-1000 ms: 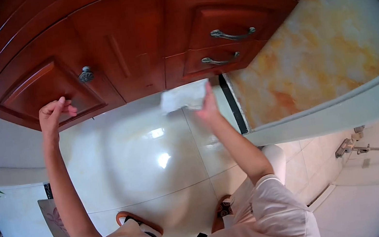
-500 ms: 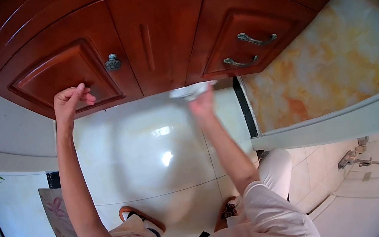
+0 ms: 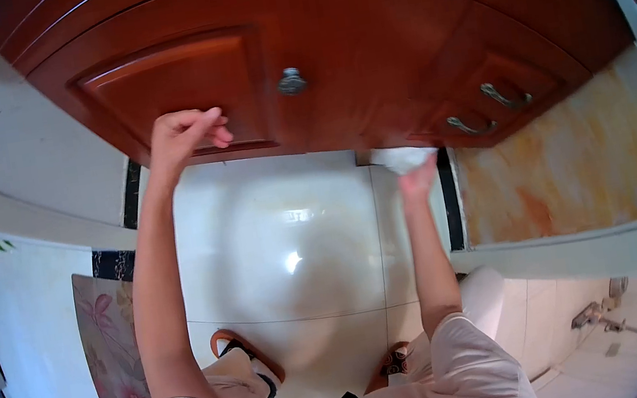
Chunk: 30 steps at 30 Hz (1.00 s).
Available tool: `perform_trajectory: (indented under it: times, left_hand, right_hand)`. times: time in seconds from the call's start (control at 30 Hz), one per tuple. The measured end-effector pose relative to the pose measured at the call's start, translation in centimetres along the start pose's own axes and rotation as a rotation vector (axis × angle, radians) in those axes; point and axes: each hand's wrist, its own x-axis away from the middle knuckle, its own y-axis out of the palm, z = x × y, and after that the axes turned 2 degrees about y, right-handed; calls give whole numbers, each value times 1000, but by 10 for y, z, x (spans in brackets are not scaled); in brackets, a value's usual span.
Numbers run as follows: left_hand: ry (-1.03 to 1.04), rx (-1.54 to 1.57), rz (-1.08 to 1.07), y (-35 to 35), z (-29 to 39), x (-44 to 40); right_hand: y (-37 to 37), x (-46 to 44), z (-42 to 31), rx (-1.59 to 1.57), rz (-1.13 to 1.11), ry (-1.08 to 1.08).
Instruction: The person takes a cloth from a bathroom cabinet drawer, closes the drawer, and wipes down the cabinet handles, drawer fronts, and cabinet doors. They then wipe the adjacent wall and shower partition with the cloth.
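My right hand (image 3: 417,178) grips a crumpled white cloth (image 3: 401,158) at the lower edge of the reddish-brown wooden cabinet (image 3: 361,44), under its drawers. The cloth is a little blurred, and whether it touches the wood I cannot tell. My left hand (image 3: 189,132) is held in front of the cabinet's left door panel, its fingers loosely curled and the thumb laid along them. Nothing shows in it. Right of that hand a round metal knob (image 3: 290,81) sits on the door.
Two metal drawer handles (image 3: 506,94) stick out at the right. Below lies a shiny tiled floor (image 3: 282,287), with my slippers (image 3: 247,354) on it. A floral mat (image 3: 113,337) is at the left, a marbled yellow-white panel (image 3: 560,163) at the right, and a metal faucet (image 3: 591,315) lower right.
The camera view has turned, so the cabinet appears shifted right. My right hand has moved right with the cloth, closer to the dark strip by the marbled panel. My left hand stays curled.
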Motion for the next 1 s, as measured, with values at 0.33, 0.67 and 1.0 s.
perform_trajectory:
  times: [0.33, 0.67, 1.0]
  left_hand:
    - [-12, 128, -25, -3, -5, -1]
    - [-42, 88, -10, -3, -6, -3]
    - [-30, 110, -60, -7, -12, -4]
  right_hand:
    - [73, -5, 169, -281, 62, 336]
    - [161, 101, 333, -285, -391, 847]
    - [61, 81, 198, -128, -448, 606]
